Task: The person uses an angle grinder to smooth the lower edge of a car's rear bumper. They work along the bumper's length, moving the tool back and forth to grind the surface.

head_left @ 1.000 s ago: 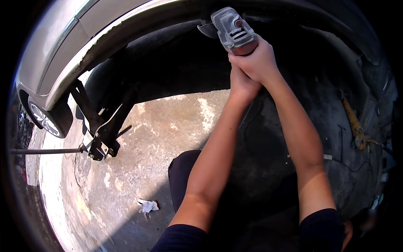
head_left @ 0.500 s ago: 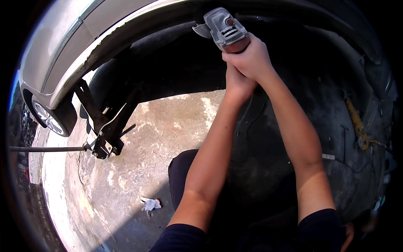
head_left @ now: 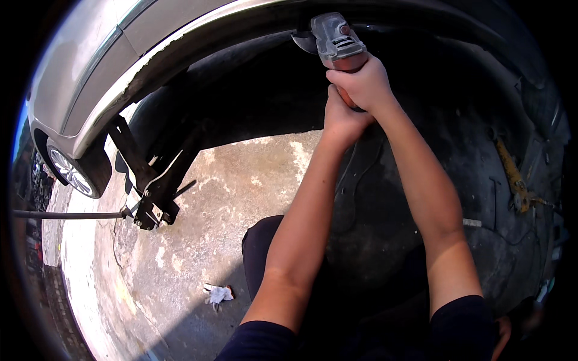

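Observation:
An angle grinder (head_left: 338,37) with a grey metal head and reddish-orange body is raised toward the dark wheel arch. Its curved guard (head_left: 304,42) sticks out to the left, close under the arch edge; the disc itself is hard to make out. My right hand (head_left: 372,85) is closed around the body just behind the head. Lower down, my left hand (head_left: 344,117) is wrapped round the rear of the grinder, its fingers largely hidden. Above is the grey car body (head_left: 99,72), whose lower edge (head_left: 159,55) looks rough.
At left a dark scissor jack (head_left: 147,192) stands under the car, a long metal bar (head_left: 66,214) reaching from it. A car wheel (head_left: 69,168) is beyond. A crumpled white rag (head_left: 218,293) lies on the concrete (head_left: 229,192). A yellow tool (head_left: 512,174) lies at right.
The grinder and both hands have shifted slightly right. My right hand now sits a little lower and farther right, and more of the orange body shows between the hands.

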Available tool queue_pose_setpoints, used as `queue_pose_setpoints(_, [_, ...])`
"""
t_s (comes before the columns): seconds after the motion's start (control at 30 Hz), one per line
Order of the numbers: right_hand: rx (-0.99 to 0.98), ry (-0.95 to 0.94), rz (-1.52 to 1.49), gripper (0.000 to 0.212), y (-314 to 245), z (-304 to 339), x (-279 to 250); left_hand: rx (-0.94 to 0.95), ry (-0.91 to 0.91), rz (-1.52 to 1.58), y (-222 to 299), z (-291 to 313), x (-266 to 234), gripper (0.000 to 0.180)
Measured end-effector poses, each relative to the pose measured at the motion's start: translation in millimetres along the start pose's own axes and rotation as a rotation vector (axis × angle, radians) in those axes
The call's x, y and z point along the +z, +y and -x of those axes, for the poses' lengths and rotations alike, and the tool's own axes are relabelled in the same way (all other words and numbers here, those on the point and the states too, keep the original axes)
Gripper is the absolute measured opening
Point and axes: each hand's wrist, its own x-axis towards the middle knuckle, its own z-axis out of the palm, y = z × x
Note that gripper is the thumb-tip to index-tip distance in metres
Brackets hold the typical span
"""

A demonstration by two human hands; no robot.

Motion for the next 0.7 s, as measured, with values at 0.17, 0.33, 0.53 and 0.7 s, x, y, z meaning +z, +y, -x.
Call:
queue_pose_setpoints(0.17, [-0.095, 0.001, 0.021, 0.058, -1.2, 5.0, -0.3, 0.012, 0.012, -0.019, 3.2, 1.5, 2.7, 0.094])
queue_pose_setpoints(0.33, [-0.083, 0.003, 0.012, 0.058, -8.0, 7.8, 4.9, 0.128, 0.039, -0.052, 1.0, -0.9, 0.7, 0.067])
queue_pose_setpoints(0.53, [-0.062, -0.007, 0.014, 0.059, 1.6, 5.0, -2.6, 0.136, 0.056, -0.059, 1.5, 2.6, 6.7, 0.06])
queue_pose_setpoints(0.7, [-0.105, -0.01, 0.08, 0.06, -7.5, 6.3, 3.2, 0.171, 0.061, -0.066, -2.6, -3.0, 5.2, 0.058])
